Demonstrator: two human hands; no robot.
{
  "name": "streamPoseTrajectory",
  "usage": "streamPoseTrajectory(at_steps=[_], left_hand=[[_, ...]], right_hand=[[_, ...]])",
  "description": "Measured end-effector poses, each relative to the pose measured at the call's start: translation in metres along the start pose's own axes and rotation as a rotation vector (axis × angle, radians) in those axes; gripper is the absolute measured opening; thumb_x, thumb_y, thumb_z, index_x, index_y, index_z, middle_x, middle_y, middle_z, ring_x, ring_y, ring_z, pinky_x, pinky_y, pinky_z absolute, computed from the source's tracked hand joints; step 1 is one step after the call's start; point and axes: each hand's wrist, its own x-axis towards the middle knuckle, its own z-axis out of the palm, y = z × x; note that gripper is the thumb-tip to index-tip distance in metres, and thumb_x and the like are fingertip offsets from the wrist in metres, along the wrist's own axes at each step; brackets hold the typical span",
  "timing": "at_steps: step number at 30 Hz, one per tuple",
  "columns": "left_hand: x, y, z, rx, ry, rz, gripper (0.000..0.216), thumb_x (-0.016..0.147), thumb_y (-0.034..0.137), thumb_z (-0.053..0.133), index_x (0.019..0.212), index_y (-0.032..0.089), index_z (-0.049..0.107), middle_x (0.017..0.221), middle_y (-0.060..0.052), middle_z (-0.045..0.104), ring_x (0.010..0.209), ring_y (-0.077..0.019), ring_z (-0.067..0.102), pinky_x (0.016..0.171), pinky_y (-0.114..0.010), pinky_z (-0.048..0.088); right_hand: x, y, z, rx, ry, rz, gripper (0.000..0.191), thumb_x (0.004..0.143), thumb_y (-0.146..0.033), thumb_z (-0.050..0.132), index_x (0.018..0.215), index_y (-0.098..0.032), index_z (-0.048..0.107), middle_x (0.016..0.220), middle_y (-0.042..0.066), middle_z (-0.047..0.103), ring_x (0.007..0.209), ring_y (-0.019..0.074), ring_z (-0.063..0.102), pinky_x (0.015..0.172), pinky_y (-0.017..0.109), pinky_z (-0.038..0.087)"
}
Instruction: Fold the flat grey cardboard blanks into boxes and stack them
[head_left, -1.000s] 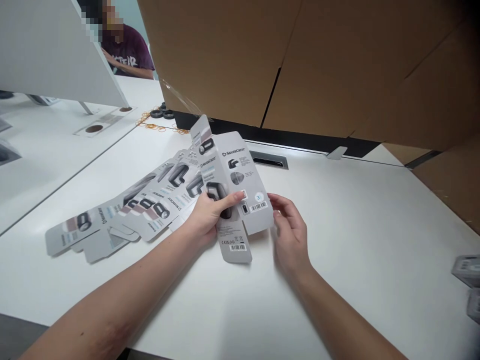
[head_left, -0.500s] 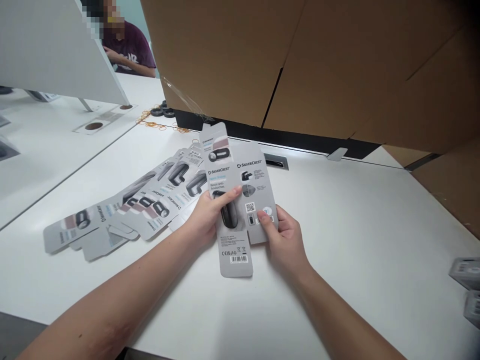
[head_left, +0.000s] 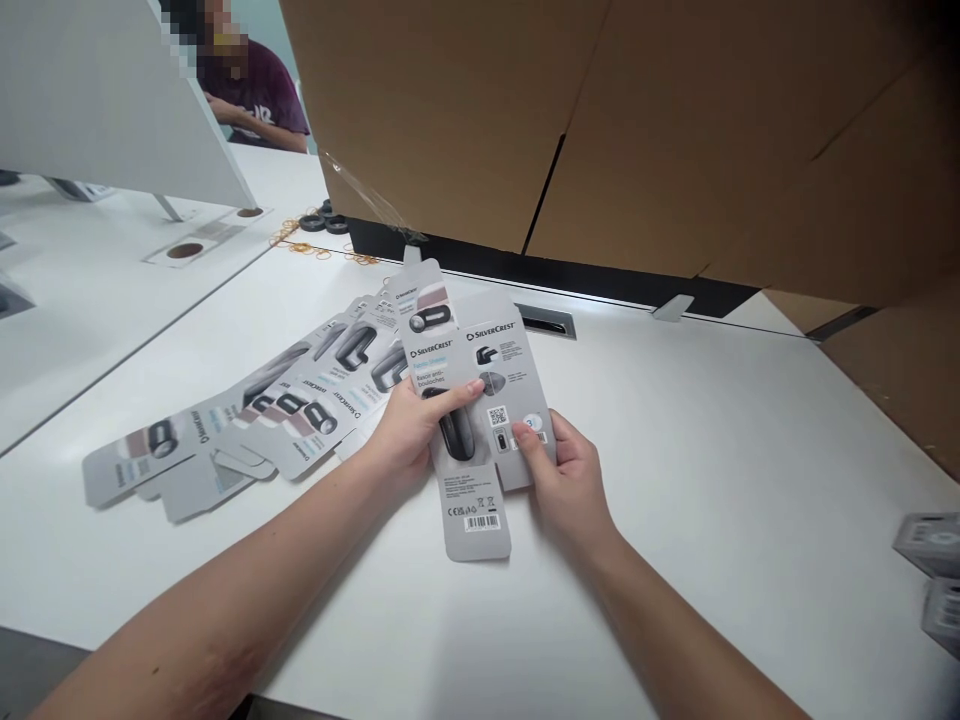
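Note:
Between my two hands is a grey printed carton (head_left: 469, 500) marked SilverCrest, folded flat, its end flaps sticking out at top and bottom. My left hand (head_left: 409, 430) grips its left edge, thumb lying across the front over the shaver picture. On the opposite side my right hand (head_left: 566, 475) pinches the lower right edge, thumb beside a round sticker. The fingers behind the carton are hidden. Left of my hands, several similar flat cartons (head_left: 300, 400) lie fanned out and overlapping on the white table (head_left: 697, 480).
A large brown cardboard wall (head_left: 637, 130) stands along the table's back. Rubber bands (head_left: 304, 248) and black tape rolls (head_left: 313, 222) lie at the back left. Grey boxes (head_left: 930, 545) sit at the right edge. Beyond a white divider (head_left: 112, 90), a person in a purple shirt (head_left: 274, 95) sits.
The held carton has tilted slightly, its top flap shifting left and down. Both hands keep nearly the same grip. The fanned cartons stay as they were.

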Motion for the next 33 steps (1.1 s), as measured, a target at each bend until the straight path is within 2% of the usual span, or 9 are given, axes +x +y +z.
streamPoseTrajectory(at_steps=[5, 8, 12, 16, 18, 20, 24, 28, 33], left_hand=[[0.0, 0.003, 0.002, 0.009, 0.043, 0.034, 0.057, 0.072, 0.031, 0.121, 0.118, 0.016, 0.09, 0.129, -0.015, 0.094, 0.118, -0.0347, 0.088, 0.107, -0.049, 0.072], [0.0, 0.003, 0.004, -0.007, -0.001, 0.048, 0.059, 0.079, 0.033, 0.118, 0.126, 0.019, 0.085, 0.134, -0.013, 0.093, 0.126, -0.0359, 0.087, 0.113, -0.052, 0.072], [-0.002, 0.001, 0.007, -0.036, 0.012, -0.021, 0.075, 0.082, 0.035, 0.119, 0.139, 0.026, 0.071, 0.148, -0.013, 0.088, 0.142, -0.0406, 0.084, 0.122, -0.058, 0.07], [-0.005, -0.001, 0.01, -0.016, 0.022, -0.124, 0.093, 0.079, 0.039, 0.122, 0.148, 0.03, 0.06, 0.156, -0.014, 0.085, 0.151, -0.0408, 0.08, 0.128, -0.059, 0.066], [-0.007, -0.001, 0.01, -0.003, -0.021, -0.154, 0.095, 0.078, 0.043, 0.122, 0.149, 0.028, 0.062, 0.153, -0.014, 0.086, 0.149, -0.042, 0.082, 0.125, -0.058, 0.068], [-0.008, -0.001, 0.009, -0.007, -0.077, -0.191, 0.092, 0.079, 0.046, 0.121, 0.149, 0.025, 0.066, 0.144, -0.015, 0.089, 0.141, -0.0431, 0.085, 0.119, -0.057, 0.071], [-0.005, 0.002, 0.002, -0.012, -0.184, -0.222, 0.071, 0.087, 0.049, 0.11, 0.142, 0.019, 0.076, 0.124, -0.016, 0.093, 0.121, -0.0409, 0.09, 0.102, -0.05, 0.074], [0.001, 0.005, -0.006, -0.008, -0.185, -0.221, 0.051, 0.094, 0.056, 0.097, 0.121, 0.014, 0.086, 0.116, -0.018, 0.093, 0.107, -0.0369, 0.09, 0.088, -0.042, 0.073], [0.003, 0.005, -0.007, -0.016, -0.166, -0.215, 0.045, 0.094, 0.053, 0.098, 0.117, 0.017, 0.087, 0.107, -0.014, 0.093, 0.102, -0.0358, 0.09, 0.089, -0.043, 0.072]], right_hand=[[0.001, 0.0, 0.002, -0.018, 0.016, -0.024, 0.05, 0.109, -0.074, 0.091, 0.11, -0.024, 0.085, 0.105, 0.009, 0.089, 0.09, 0.028, 0.083, 0.076, 0.037, 0.069], [0.003, 0.001, 0.002, -0.06, 0.073, -0.124, 0.045, 0.111, -0.069, 0.091, 0.111, -0.025, 0.083, 0.104, 0.007, 0.088, 0.088, 0.0269, 0.082, 0.075, 0.037, 0.07], [0.006, 0.005, -0.003, -0.101, 0.153, -0.327, 0.037, 0.117, -0.06, 0.086, 0.136, -0.029, 0.083, 0.127, 0.01, 0.088, 0.106, 0.029, 0.085, 0.086, 0.041, 0.075], [0.005, 0.012, -0.007, -0.181, 0.148, -0.427, 0.042, 0.122, -0.056, 0.08, 0.159, -0.036, 0.08, 0.147, 0.011, 0.081, 0.122, 0.0304, 0.083, 0.099, 0.047, 0.075], [0.004, 0.016, -0.01, -0.241, 0.111, -0.484, 0.049, 0.123, -0.06, 0.077, 0.168, -0.041, 0.078, 0.147, 0.011, 0.077, 0.126, 0.0318, 0.079, 0.1, 0.048, 0.074], [0.004, 0.019, -0.012, -0.275, 0.065, -0.536, 0.057, 0.123, -0.068, 0.074, 0.175, -0.045, 0.074, 0.143, 0.011, 0.074, 0.125, 0.0326, 0.077, 0.093, 0.047, 0.074], [0.005, 0.02, -0.013, -0.26, -0.051, -0.564, 0.068, 0.12, -0.081, 0.071, 0.182, -0.052, 0.065, 0.139, 0.009, 0.067, 0.1, 0.0246, 0.073, 0.073, 0.039, 0.073], [0.005, 0.016, -0.009, -0.264, -0.12, -0.599, 0.077, 0.114, -0.076, 0.086, 0.184, -0.055, 0.062, 0.144, 0.008, 0.065, 0.084, 0.0178, 0.067, 0.068, 0.038, 0.074], [0.005, 0.011, -0.007, -0.235, -0.08, -0.657, 0.071, 0.112, -0.07, 0.093, 0.175, -0.048, 0.07, 0.139, 0.007, 0.067, 0.077, 0.0149, 0.068, 0.064, 0.036, 0.07]])
